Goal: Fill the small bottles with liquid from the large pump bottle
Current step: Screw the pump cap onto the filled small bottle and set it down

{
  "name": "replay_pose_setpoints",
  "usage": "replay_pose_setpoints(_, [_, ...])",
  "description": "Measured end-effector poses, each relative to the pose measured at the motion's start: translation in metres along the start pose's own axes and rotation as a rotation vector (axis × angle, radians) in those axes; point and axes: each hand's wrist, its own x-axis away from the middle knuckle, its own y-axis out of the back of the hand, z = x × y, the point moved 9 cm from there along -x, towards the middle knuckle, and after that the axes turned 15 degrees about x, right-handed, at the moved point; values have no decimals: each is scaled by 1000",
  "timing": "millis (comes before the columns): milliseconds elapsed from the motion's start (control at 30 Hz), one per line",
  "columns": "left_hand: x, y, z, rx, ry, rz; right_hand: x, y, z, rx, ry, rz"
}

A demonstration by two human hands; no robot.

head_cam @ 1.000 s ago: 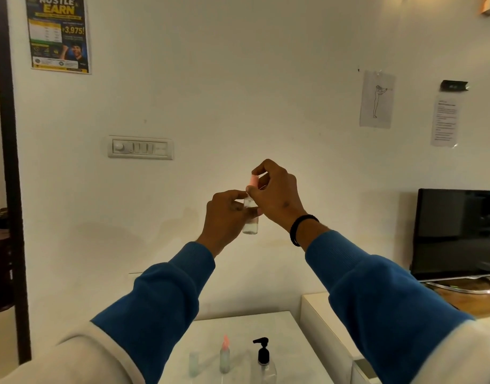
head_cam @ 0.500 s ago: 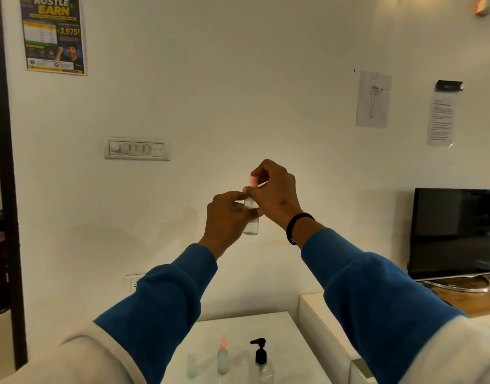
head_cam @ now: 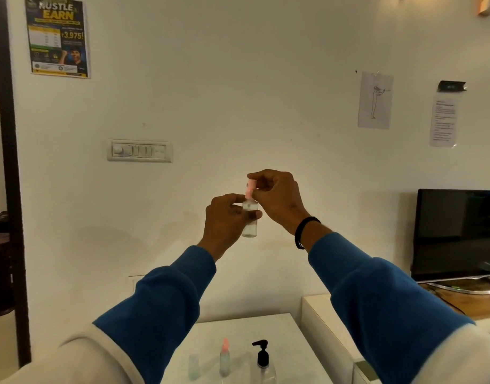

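Note:
Raised in front of the wall, a small clear bottle [head_cam: 249,223] stands upright in my left hand [head_cam: 227,223], whose fingers wrap its body. My right hand [head_cam: 277,198] pinches the bottle's pink cap [head_cam: 250,189] from above. Down on the white table [head_cam: 282,342] stand the large pump bottle [head_cam: 263,361] with a black pump head, a small bottle with a pink cap [head_cam: 224,358] to its left, and a small capless clear bottle [head_cam: 194,365] further left.
A white cabinet [head_cam: 321,314] adjoins the table on the right, with a dark TV [head_cam: 457,234] on a wooden surface behind it. A switch panel [head_cam: 139,150], a poster and paper sheets hang on the wall. A dark door frame [head_cam: 8,162] runs down the left.
Both hands keep holding the small bottle and its pink cap in the same raised spot. The view has shifted slightly; the table objects have not moved.

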Motion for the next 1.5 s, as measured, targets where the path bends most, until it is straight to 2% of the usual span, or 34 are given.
replay_pose_setpoints(300, [2, -5, 6, -51, -8, 6, 5, -3, -3, 90, -47, -57])
replay_pose_setpoints(500, [0, -3, 8, -79, -13, -3, 5, -5, -3, 64, -79, 10])
replay_pose_setpoints(700, [0, -5, 7, -88, -36, -1, 5, -5, -8, 66, -115, -13])
replay_pose_setpoints(933, [1, -5, 13, -78, -27, 1, 7, -13, -3, 226, -66, -73])
replay_pose_setpoints(1233, [1, -4, 7, -95, -50, 10, 7, -6, -4, 61, -94, -50])
replay_pose_setpoints(1500, [5, -9, 10, -110, -54, 36, 9, -9, -10, 77, -92, -38])
